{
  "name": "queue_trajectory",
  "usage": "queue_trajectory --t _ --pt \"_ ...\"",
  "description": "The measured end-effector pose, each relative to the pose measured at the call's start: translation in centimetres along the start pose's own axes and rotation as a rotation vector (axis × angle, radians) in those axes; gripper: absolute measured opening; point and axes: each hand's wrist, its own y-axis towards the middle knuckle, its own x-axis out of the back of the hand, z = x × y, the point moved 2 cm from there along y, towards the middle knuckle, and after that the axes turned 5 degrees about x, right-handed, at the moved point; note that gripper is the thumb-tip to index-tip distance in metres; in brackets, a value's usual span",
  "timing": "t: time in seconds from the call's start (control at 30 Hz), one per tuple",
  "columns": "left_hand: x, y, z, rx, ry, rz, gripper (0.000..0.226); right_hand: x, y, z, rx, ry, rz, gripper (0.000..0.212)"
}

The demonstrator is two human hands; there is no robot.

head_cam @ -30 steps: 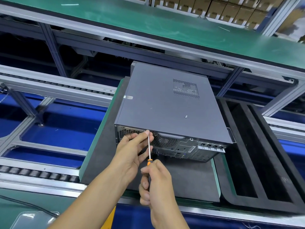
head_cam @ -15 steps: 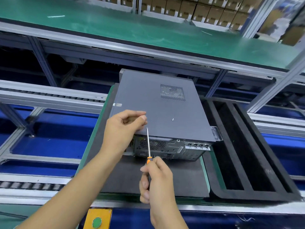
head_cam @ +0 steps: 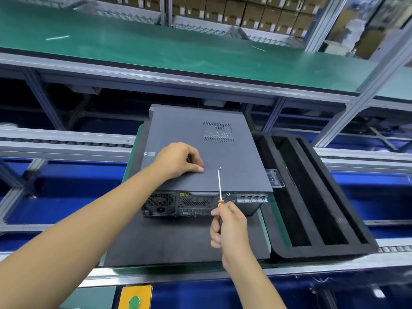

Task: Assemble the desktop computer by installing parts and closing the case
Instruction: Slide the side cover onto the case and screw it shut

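Two hands work over a gray case [head_cam: 200,152] that lies flat on a dark mat [head_cam: 178,239] on the bench. Its lid is on. The left hand [head_cam: 178,160] rests on top of the case with its fingers curled under, and I cannot tell if they hold anything. The right hand [head_cam: 230,226] is clamped on a small screwdriver [head_cam: 219,188] with an orange collar. Its thin tip points up near a tiny screw [head_cam: 220,167] that lies on the lid. A black foam tray [head_cam: 321,250] sits just right of the mat. A green button [head_cam: 134,302] shows at the near edge.
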Motion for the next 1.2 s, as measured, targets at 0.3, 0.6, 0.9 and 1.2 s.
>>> queue_trajectory --t 0.3,0.6,0.9,1.2 --pt "2.3 0.9 -0.2 -0.044 -0.115 0.255 0.018 0.5 1.0 1.1 -0.015 -0.02 -0.065 0.019" --pt "0.8 3.3 -4.8 -0.147 0.004 0.237 0.025 1.7 1.5 1.9 -0.027 0.027 -0.141 0.022" --pt "-1.5 3.8 -6.0 -0.201 0.012 0.324 0.014 2.6 1.7 1.9 -0.041 0.013 -0.175 0.018" --pt "-2.1 1.0 -8.1 0.002 -0.727 0.318 0.007 2.5 1.3 2.0 0.006 -0.036 -0.153 0.014"
